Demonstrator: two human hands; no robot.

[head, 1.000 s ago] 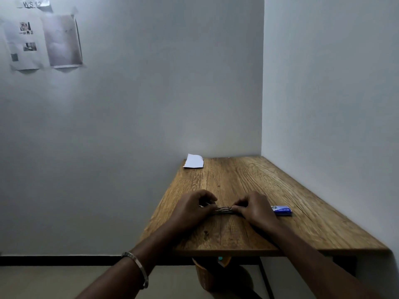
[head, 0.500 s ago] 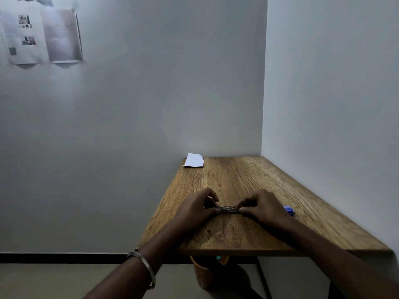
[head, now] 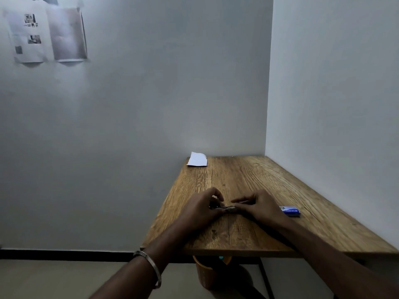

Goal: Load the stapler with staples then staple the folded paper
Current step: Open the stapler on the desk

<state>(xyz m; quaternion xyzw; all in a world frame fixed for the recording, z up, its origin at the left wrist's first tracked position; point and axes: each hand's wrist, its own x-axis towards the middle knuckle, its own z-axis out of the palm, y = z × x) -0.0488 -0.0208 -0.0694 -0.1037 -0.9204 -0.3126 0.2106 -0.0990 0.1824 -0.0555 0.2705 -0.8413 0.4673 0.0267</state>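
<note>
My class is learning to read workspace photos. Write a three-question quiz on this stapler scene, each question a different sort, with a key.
1. True or false: the paper lies at the table's far left corner.
2. Multiple choice: the blue box lies (A) beside the right hand, (B) on the paper, (C) under the table.
3. Fill in: both hands meet at the small metal ____.

Key: 1 true; 2 A; 3 stapler. The left hand grips one end; the right hand's fingers touch the other.

Bare workstation corner: wooden desk (head: 259, 182) against plain walls (head: 151, 93), printed sheets (head: 46, 35) taped up.
</note>
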